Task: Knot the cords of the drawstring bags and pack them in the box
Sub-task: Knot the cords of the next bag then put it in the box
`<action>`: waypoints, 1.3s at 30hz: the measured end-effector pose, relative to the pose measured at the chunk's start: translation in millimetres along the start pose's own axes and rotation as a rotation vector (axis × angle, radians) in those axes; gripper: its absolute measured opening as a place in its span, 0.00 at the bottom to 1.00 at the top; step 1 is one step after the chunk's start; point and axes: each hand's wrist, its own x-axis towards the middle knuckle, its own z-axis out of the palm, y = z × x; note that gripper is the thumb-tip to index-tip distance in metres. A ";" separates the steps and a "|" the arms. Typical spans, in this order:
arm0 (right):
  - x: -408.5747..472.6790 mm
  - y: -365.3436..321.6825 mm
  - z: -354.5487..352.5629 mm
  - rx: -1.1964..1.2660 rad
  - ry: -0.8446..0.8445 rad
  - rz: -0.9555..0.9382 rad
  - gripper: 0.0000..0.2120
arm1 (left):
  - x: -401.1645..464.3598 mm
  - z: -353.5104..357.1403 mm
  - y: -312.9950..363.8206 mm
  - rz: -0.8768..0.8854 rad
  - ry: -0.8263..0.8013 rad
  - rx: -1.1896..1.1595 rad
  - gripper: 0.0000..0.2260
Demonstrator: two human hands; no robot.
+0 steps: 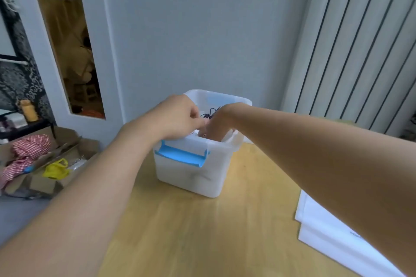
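Observation:
A translucent white box (198, 177) with a blue handle (182, 155) stands on the wooden table. Both my hands reach into its open top. My left hand (177, 117) hovers over the near left rim with curled fingers, gripping the top of a pale drawstring bag (195, 132), most of which is hidden. Dark cords (210, 113) stick up between my hands. My right hand (216, 126) dips down inside the box beside the bag, its fingertips hidden behind the rim.
White sheets (326, 229) lie at the table's (202, 231) right edge. On the floor to the left sit open cardboard boxes (56, 159) with red checked cloth (29, 148) and a yellow item (56, 170). A wall stands close behind the box.

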 end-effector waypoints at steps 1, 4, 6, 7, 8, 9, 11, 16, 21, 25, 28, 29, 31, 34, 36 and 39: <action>-1.1 0.2 -0.1 -0.019 -0.005 0.033 0.21 | -4.5 4.0 0.0 0.035 0.056 -0.075 0.17; 3.1 0.3 1.3 -0.064 0.001 -0.002 0.11 | -8.4 14.4 -8.0 0.067 0.207 -0.162 0.17; -0.1 -0.9 2.2 -0.074 -0.043 -0.052 0.13 | -10.3 16.8 -9.2 0.085 0.320 -0.190 0.17; -3.7 -2.2 5.3 -0.021 -0.052 -0.077 0.12 | -10.9 17.6 -7.5 0.094 0.376 -0.199 0.17; -6.1 -2.7 6.1 0.064 -0.048 -0.101 0.09 | -11.5 18.6 -6.0 0.095 0.415 -0.197 0.17; -11.0 -1.0 6.9 0.120 0.006 -0.140 0.08 | -11.9 20.3 -2.5 0.099 0.432 -0.194 0.18; -22.6 5.4 9.5 0.179 0.323 -0.207 0.11 | -12.8 24.4 3.0 0.115 0.456 -0.199 0.20; -81.0 79.6 60.4 0.517 1.229 -0.042 0.10 | -17.0 35.1 27.5 0.213 0.514 -0.281 0.20; -105.0 183.8 182.4 0.658 0.719 0.340 0.11 | -28.5 57.4 105.0 0.462 0.665 -0.271 0.15; -125.4 215.0 256.4 0.636 0.534 0.460 0.23 | -28.9 117.1 178.1 0.663 0.411 -0.361 0.09; -120.3 218.0 291.6 0.673 0.578 0.500 0.25 | -19.5 181.3 186.3 0.538 0.125 -0.369 0.06; -116.1 218.4 299.8 0.677 0.603 0.506 0.24 | -17.7 198.2 179.3 0.489 0.065 -0.361 0.11; -109.3 225.7 313.5 0.697 0.664 0.500 0.17 | -13.6 221.1 170.3 0.413 0.021 -0.382 0.21; -109.1 231.4 311.1 0.799 0.665 0.411 0.16 | -6.3 227.5 160.7 0.252 0.036 -0.527 0.26; -115.6 230.9 306.6 0.826 0.663 0.302 0.12 | -2.7 225.6 158.0 0.196 0.034 -0.590 0.29; -130.9 221.2 305.6 0.891 0.708 0.077 0.08 | -1.6 216.0 158.1 0.230 -0.034 -0.600 0.34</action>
